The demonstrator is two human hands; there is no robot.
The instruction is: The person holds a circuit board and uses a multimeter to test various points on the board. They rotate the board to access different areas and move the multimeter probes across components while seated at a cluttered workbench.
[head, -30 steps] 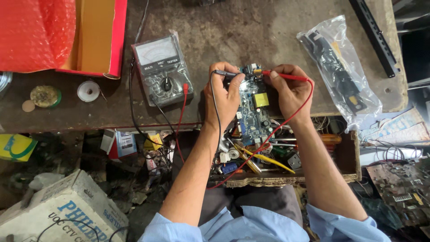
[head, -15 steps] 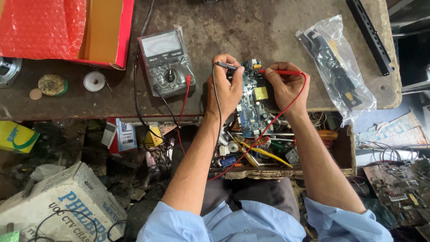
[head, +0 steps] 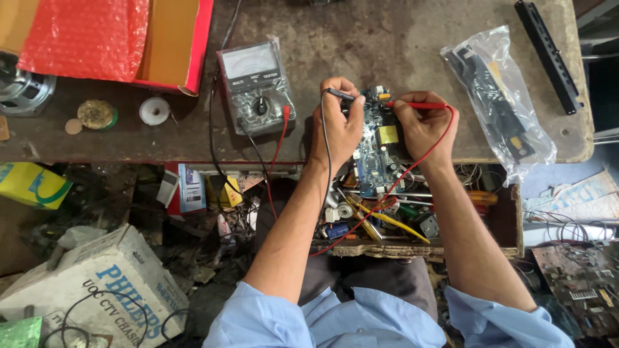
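Observation:
A blue circuit board (head: 377, 145) lies at the near edge of the worn workbench (head: 361, 38), partly over an open drawer. My left hand (head: 338, 125) holds a black test probe (head: 342, 95) whose tip touches the top of the board. My right hand (head: 425, 122) pinches a red test probe (head: 416, 105), pointing left at the same spot. Black and red leads run from the probes to a grey analog multimeter (head: 256, 87) standing left of my left hand.
An open red box (head: 164, 45) with red bubble wrap sits at the far left, a solder spool (head: 155, 111) and a speaker (head: 19, 90) near it. A plastic bag with parts (head: 500, 103) lies right. The drawer (head: 400, 222) holds tools; cartons and scrap cover the floor.
The view shifted slightly, so the bench contents sit further right in the frame. Both hands stay on the probes at the top of the board.

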